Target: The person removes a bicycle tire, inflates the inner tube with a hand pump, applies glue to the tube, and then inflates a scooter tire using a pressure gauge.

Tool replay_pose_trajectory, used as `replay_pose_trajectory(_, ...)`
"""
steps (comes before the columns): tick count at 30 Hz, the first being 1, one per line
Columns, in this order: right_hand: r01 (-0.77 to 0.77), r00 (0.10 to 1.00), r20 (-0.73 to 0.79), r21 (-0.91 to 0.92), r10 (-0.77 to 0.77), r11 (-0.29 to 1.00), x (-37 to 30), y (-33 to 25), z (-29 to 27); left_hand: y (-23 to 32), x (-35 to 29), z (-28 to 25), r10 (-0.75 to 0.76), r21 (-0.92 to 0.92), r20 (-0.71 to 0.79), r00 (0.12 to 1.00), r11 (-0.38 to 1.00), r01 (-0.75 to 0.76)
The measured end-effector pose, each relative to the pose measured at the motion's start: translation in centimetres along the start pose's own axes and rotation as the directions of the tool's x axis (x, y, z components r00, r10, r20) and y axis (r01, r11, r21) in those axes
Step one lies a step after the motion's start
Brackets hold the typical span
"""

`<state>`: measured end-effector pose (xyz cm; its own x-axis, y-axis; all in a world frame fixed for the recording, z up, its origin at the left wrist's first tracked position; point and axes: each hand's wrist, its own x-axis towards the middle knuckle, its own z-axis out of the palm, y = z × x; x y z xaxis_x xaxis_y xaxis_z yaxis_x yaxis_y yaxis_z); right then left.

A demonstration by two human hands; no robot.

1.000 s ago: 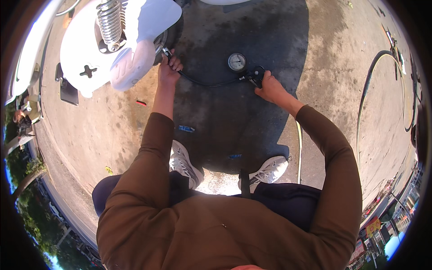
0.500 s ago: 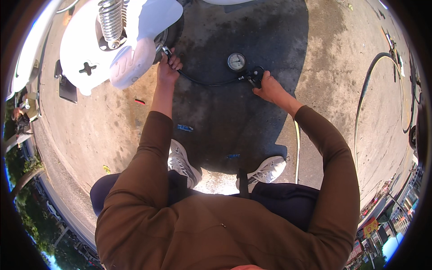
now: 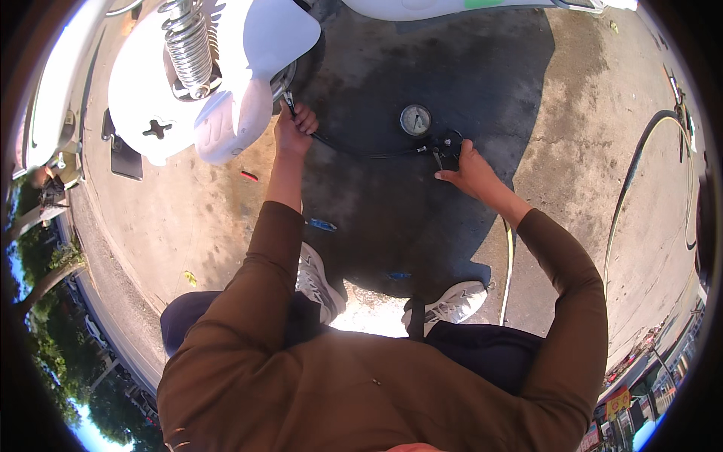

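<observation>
My left hand [image 3: 297,129] is closed around the end of a black air hose [image 3: 369,155], with its metal chuck [image 3: 289,99] held against the wheel [image 3: 310,59] of a white scooter [image 3: 275,38]. Whether the chuck sits on the valve is too small to tell. At the hose's other end, my right hand [image 3: 476,172] grips a black tire inflator [image 3: 449,145]. Its thumb is lowered, and a lever shows beside it; the fingers behind are mostly hidden. A round dial gauge [image 3: 416,120] stands out from the inflator, facing up.
A silver shock spring [image 3: 188,54] rises from the scooter's white cover. A pale supply hose [image 3: 507,267] runs past my right shoe [image 3: 457,301], and another length of hose [image 3: 629,173] curves at the right. A small red piece [image 3: 249,175] and blue scraps [image 3: 322,224] lie on the concrete.
My right thumb has moved down away from the inflator body, and the lever now shows. The whole scene has shifted slightly right and down in view. My left hand stays at the wheel.
</observation>
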<state>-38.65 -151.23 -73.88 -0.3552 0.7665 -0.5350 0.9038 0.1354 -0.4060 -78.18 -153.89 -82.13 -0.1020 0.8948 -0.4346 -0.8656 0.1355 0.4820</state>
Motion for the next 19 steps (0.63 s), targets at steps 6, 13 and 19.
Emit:
replay_pose_trajectory(6, 0.144, 0.983, -0.108, -0.039, -0.147, 0.989, 0.3, 2.0, 0.8, -0.1, -0.2, 0.4, 0.045, 0.036, -0.096, 0.994, 0.998, -0.042)
replay_pose_trajectory(13, 0.169, 0.942, -0.268, -0.144, -0.203, 0.975, -0.4, -1.8, 1.3, 1.3, -0.9, -1.2, 0.060, 0.312, -0.188, 0.980, 0.950, 0.001)
replay_pose_trajectory(19, 0.263, 0.893, -0.299, -0.260, -0.337, 0.929, 2.0, -4.6, 2.4, 3.7, -0.8, -3.0, 0.023, 0.502, -0.062, 0.998, 0.865, 0.011)
